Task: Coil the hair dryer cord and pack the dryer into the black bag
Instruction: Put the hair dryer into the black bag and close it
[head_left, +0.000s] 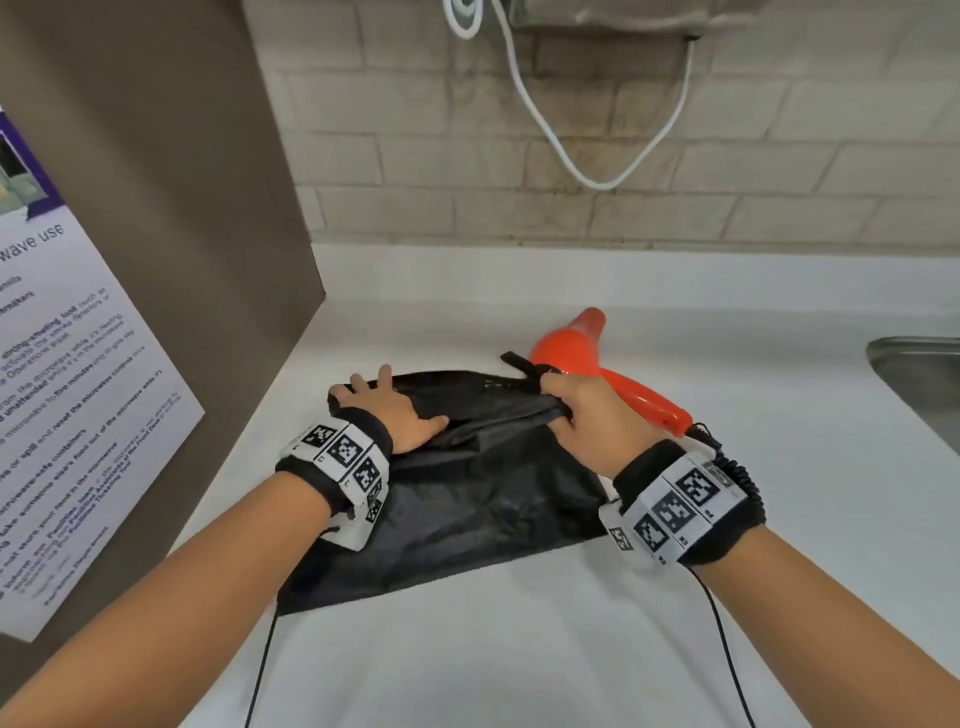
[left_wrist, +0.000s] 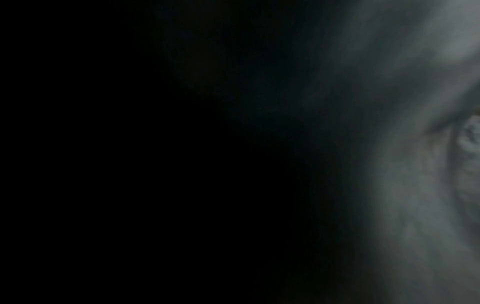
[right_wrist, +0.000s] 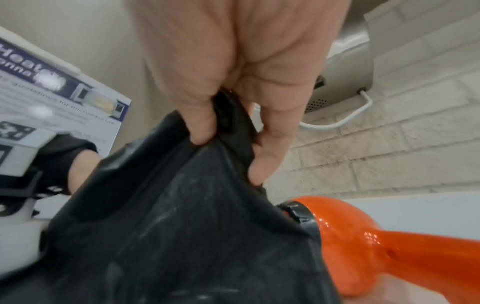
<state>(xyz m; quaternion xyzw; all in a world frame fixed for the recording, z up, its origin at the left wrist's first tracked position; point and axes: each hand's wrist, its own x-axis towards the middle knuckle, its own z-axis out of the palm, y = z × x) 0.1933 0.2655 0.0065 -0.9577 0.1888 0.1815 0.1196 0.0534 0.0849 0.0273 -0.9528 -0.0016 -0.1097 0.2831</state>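
The white table (head_left: 519, 649) is the biggest thing here. The black bag (head_left: 467, 499) lies flat on it, right in front of the person. The bag looks thin, soft and floppy, so I think it will fold shut unless its top edge is held open.

The orange hair dryer (head_left: 587, 364) lies on the table just behind the bag, touching its far right corner. It looks hard, shiny and a bit slippery. The long handle looks like the best place to take hold.

The left hand (head_left: 395, 410) lies flat on the bag with its fingers spread, pressing it down. The right hand (head_left: 576, 415) has its grip pinched on a bunch of the bag's top edge and lifts it a little.

The curly black cord (head_left: 743, 478) peeks out by the right wrist. Most of it is hidden behind the wristband, so I cannot tell if it is coiled up. The plug does not show. The left wrist view is almost all dark. I cannot see inside the bag.
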